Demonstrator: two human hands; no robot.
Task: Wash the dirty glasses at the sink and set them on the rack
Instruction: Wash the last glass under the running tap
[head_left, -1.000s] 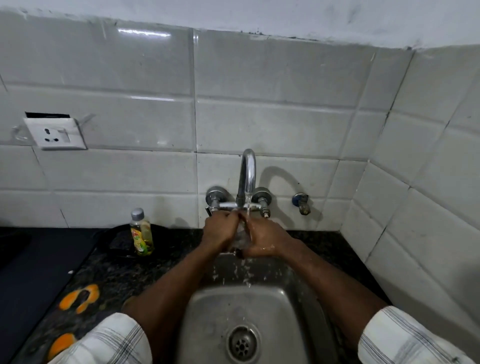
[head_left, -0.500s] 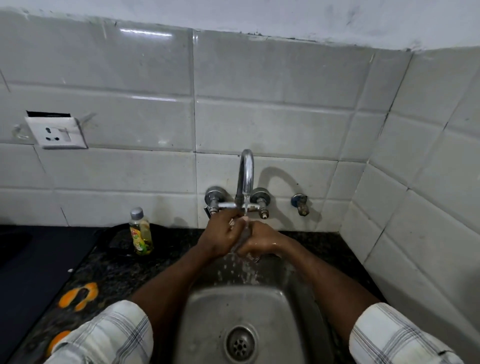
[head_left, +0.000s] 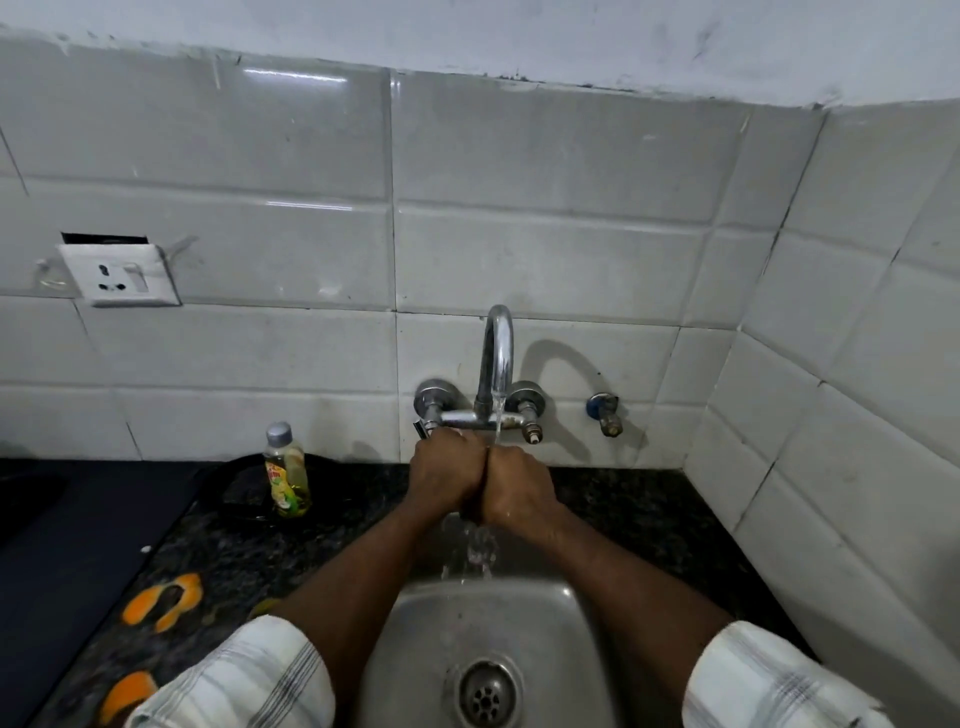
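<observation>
My left hand (head_left: 448, 474) and my right hand (head_left: 517, 486) are pressed knuckle to knuckle under the chrome tap (head_left: 497, 358), fingers curled in. A thin stream of water (head_left: 497, 418) falls from the spout onto the seam between them and splashes down below the hands into the steel sink (head_left: 558, 631). No glass shows in or between the hands; whatever lies under the fingers is hidden. No rack is in view.
A small bottle of yellow dish liquid (head_left: 287, 473) stands on the dark granite counter (head_left: 234, 561) left of the sink. Orange peels (head_left: 163, 597) lie near the counter's front left. A wall socket (head_left: 120, 274) and a spare valve (head_left: 603, 413) sit on the tiled wall.
The hands have closed the gap between them and risen slightly towards the spout. Water keeps running over them.
</observation>
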